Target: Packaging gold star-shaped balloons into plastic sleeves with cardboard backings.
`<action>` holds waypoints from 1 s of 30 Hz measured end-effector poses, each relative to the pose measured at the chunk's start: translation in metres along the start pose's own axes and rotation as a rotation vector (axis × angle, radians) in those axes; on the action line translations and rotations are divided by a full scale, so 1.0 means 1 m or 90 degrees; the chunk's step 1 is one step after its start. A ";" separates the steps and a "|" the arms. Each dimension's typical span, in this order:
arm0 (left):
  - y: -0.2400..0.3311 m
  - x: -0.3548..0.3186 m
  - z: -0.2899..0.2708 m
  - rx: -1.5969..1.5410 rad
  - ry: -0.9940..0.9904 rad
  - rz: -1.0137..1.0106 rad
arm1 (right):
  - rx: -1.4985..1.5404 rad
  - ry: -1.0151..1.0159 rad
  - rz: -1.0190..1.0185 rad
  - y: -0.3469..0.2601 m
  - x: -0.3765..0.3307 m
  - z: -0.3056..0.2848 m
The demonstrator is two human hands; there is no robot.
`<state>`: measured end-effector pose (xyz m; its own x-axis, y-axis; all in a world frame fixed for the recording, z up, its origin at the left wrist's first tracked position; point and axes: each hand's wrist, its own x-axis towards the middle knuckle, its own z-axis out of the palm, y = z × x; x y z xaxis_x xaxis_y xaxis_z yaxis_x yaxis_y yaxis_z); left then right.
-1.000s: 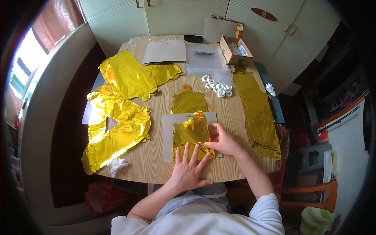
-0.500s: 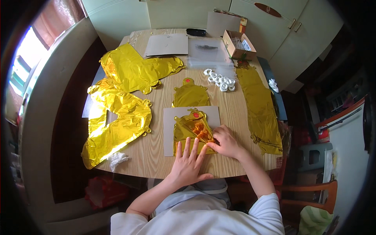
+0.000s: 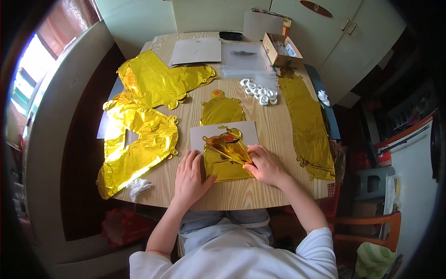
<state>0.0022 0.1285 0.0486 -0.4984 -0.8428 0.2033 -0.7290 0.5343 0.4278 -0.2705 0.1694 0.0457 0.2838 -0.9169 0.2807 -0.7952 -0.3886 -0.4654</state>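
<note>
A folded, deflated gold foil balloon (image 3: 222,168) lies on a pale card (image 3: 197,135) at the near middle of the table. My right hand (image 3: 265,166) pinches its right side, and creased foil runs from those fingers up toward the balloon's red-spotted tab. At the card's left edge, my left hand (image 3: 189,179) rests flat with its fingers stretched out; its thumb touches the foil's lower left corner. Just beyond the card, another folded gold balloon (image 3: 222,110) with a red spot lies partly covered by it.
Large gold foil balloons (image 3: 144,153) spread over the left side; a long gold stack (image 3: 306,125) lies right. White ribbon rolls (image 3: 261,94), clear plastic bags (image 3: 246,65), a pale card stack (image 3: 197,51) and a small carton (image 3: 282,53) sit at the back. Crumpled tissue (image 3: 139,187) lies near left.
My left hand has moved left from the foil to the card's left edge. My right hand has pulled the foil's upper layer into a crease; the card has shifted slightly left and away.
</note>
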 end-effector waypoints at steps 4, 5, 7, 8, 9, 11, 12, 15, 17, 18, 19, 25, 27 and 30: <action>-0.001 0.002 0.000 0.031 -0.018 -0.003 | 0.012 -0.006 0.013 0.000 0.000 0.000; -0.001 0.002 0.000 0.037 -0.019 -0.002 | 0.016 -0.004 0.012 0.002 0.000 0.002; 0.002 0.002 0.002 0.041 -0.010 -0.003 | 0.019 -0.010 0.034 0.008 -0.002 0.006; 0.004 0.001 0.003 0.044 -0.006 -0.004 | 0.021 -0.013 0.045 0.011 -0.002 0.008; 0.005 0.001 0.004 0.052 0.010 -0.004 | 0.036 0.000 0.054 0.013 -0.002 0.010; 0.008 -0.001 0.008 0.068 0.042 -0.003 | 0.065 0.024 0.072 0.014 -0.001 0.013; 0.013 -0.002 0.009 0.078 0.041 0.027 | 0.058 0.066 0.050 0.013 0.001 0.013; 0.033 -0.007 0.015 0.079 0.001 0.137 | 0.069 0.127 0.027 0.009 0.005 0.014; 0.047 -0.011 0.024 0.035 -0.072 0.246 | 0.113 0.086 0.075 0.007 0.005 0.014; 0.053 -0.011 0.025 0.031 -0.086 0.241 | 0.094 0.086 0.044 0.008 0.006 0.016; 0.061 -0.010 0.025 0.026 -0.100 0.240 | 0.095 0.072 0.043 0.010 0.005 0.017; 0.066 -0.005 0.021 0.084 -0.142 0.246 | -0.024 0.039 0.015 0.012 0.006 0.015; 0.066 -0.004 0.020 0.098 -0.153 0.244 | -0.026 0.023 0.011 0.015 0.007 0.015; 0.065 -0.006 0.020 0.118 -0.178 0.238 | -0.074 -0.021 0.018 0.017 0.007 0.009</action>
<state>-0.0517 0.1697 0.0579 -0.8296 -0.5554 0.0580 -0.5350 0.8202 0.2026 -0.2769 0.1555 0.0319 0.2764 -0.9306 0.2401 -0.8594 -0.3511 -0.3716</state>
